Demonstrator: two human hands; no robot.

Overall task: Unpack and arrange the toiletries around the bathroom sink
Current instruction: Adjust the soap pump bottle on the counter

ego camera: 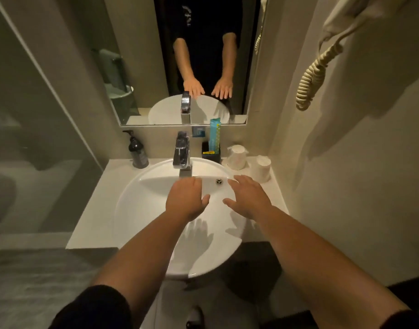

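Note:
Both my hands hover palm-down over the white round sink (137, 210), fingers spread and empty. My left hand (186, 199) is just in front of the chrome faucet (182, 153). My right hand (248, 198) is near the overflow hole, toward the basin's right side. Behind the faucet a dark holder (211, 154) carries a tall blue-green packet (214, 134) and a small yellow packet. To its right stand two wrapped white cups (237, 156) (262, 168). A dark pump bottle (138, 151) stands on the counter at the back left.
A mirror (142, 67) above the counter reflects my arms and the faucet. A coiled cord (312, 74) hangs on the right wall. A glass partition (37, 79) closes the left side. The pale counter (94, 205) has bare surface left of the basin.

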